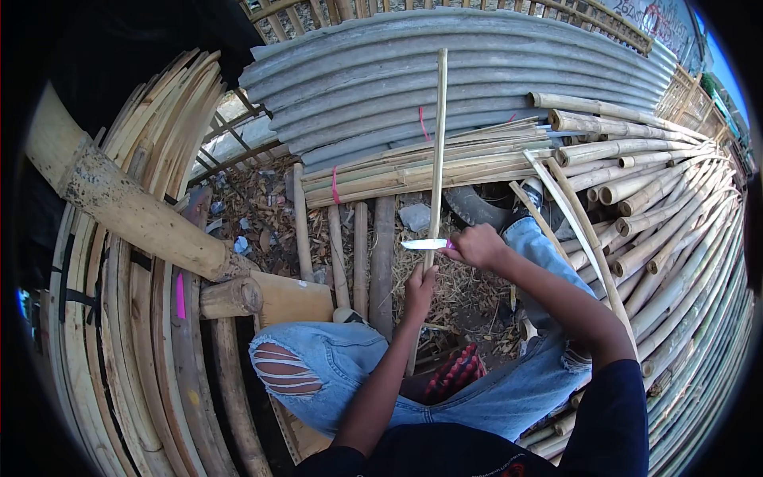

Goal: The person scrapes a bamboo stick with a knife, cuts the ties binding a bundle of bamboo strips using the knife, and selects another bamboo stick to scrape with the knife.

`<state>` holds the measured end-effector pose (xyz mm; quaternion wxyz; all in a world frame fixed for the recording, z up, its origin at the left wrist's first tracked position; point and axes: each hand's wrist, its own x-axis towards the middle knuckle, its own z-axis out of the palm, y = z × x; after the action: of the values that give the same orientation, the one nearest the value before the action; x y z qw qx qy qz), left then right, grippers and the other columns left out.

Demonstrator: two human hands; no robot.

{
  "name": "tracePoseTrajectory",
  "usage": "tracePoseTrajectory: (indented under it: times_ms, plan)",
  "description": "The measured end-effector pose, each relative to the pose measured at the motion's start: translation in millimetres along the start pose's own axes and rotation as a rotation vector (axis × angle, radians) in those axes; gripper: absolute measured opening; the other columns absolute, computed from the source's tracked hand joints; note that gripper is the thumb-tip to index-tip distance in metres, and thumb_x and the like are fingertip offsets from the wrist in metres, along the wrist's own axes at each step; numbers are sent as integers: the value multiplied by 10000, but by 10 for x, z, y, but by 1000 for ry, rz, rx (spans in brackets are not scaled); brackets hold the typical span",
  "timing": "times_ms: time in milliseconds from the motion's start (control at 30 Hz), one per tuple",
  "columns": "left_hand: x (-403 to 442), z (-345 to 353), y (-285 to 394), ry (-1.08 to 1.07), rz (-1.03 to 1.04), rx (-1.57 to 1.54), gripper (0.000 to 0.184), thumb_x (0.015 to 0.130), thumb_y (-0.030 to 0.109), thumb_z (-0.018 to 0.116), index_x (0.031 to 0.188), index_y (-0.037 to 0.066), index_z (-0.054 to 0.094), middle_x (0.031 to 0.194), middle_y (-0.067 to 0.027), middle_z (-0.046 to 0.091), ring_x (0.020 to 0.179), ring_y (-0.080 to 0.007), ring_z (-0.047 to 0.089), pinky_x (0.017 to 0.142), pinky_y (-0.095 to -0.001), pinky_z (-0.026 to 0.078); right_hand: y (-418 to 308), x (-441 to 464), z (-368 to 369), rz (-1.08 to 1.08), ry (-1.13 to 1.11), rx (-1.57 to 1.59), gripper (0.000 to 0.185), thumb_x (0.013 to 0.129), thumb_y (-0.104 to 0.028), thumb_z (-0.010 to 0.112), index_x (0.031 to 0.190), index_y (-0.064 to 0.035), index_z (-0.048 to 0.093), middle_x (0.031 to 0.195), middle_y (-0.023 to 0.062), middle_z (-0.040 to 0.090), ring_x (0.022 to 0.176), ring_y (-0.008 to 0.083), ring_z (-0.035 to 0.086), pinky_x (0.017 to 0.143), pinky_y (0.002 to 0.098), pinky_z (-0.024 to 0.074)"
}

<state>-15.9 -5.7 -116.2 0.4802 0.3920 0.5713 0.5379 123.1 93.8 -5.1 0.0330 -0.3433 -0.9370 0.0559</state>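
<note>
I wear a dark, navy-to-black shirt (433,453) with short sleeves (610,417); the right one ends just above my elbow. On its front sits a red print (514,470), partly cut off, with pale lettering too small to read. My jeans (350,350) are light, washed-out blue denim with visible stitched seams. A wide rip (288,370) opens over the left knee, crossed by several ragged white threads. A smaller frayed tear (576,362) marks the right knee. My forearms (548,294) and fingers (479,245) are bare.
</note>
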Motion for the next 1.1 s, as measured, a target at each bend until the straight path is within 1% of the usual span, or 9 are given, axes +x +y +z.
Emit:
tracePoseTrajectory:
  times_ms: [100,167,333,433,500,700,800,900,1100]
  plan:
    - [-27,-13,-14,-3,37,-51,175,925,230,488,813,99,454,546,70,342,413,-13,319,361,-194,244,-169,-70,39,85,57,2,497,871,-518,425,692,-94,613,531,144,564,515,336,586,473,429,465]
    - [-15,3,16,-6,10,-89,191,927,229,486,795,98,440,546,68,342,415,-13,319,362,-196,248,-193,-81,104,-127,-91,-37,512,874,-521,416,683,-87,609,530,144,564,522,335,590,475,427,466]
    - [-165,-9,37,-33,-63,58,250,908,257,511,808,28,511,530,9,418,455,-81,412,429,-274,333,186,175,-202,316,231,36,538,877,-521,407,672,-74,624,538,153,570,519,339,593,486,423,481]
    - [-138,-4,63,-68,-119,4,225,910,257,511,814,54,516,524,35,403,426,-57,394,392,-243,315,81,-27,-53,216,135,40,550,877,-524,404,661,-70,629,547,158,574,533,341,596,494,430,483]
    - [-146,-64,73,-99,-184,-170,189,914,249,505,834,78,512,525,61,383,408,-27,360,362,-207,281,-84,-154,57,-39,-118,-46,564,877,-524,399,631,-70,625,559,159,581,546,345,596,500,435,485]
    - [-149,-83,70,-119,-211,-207,177,927,254,487,846,97,492,526,79,348,397,-10,321,345,-188,245,37,55,-8,218,84,19,560,872,-523,404,618,-71,614,560,150,582,545,331,600,506,430,490]
    - [-147,-27,91,-151,-230,-217,191,930,264,483,833,100,474,531,76,334,397,-8,315,344,-184,237,-127,-131,135,-104,-93,-20,555,877,-509,406,617,-70,624,562,157,582,560,330,607,511,424,492]
    - [-142,-100,54,-165,-272,-265,190,930,259,480,818,108,457,537,71,333,392,-12,312,339,-184,228,76,131,-98,101,-16,31,539,884,-498,400,642,-73,628,564,148,584,559,328,610,518,423,495]
    - [-99,-83,-132,-150,-264,-302,208,930,250,477,783,110,434,537,63,339,391,-17,317,337,-185,229,-213,-104,98,-91,-142,-29,533,878,-511,407,654,-82,630,556,136,579,535,325,601,475,413,480]
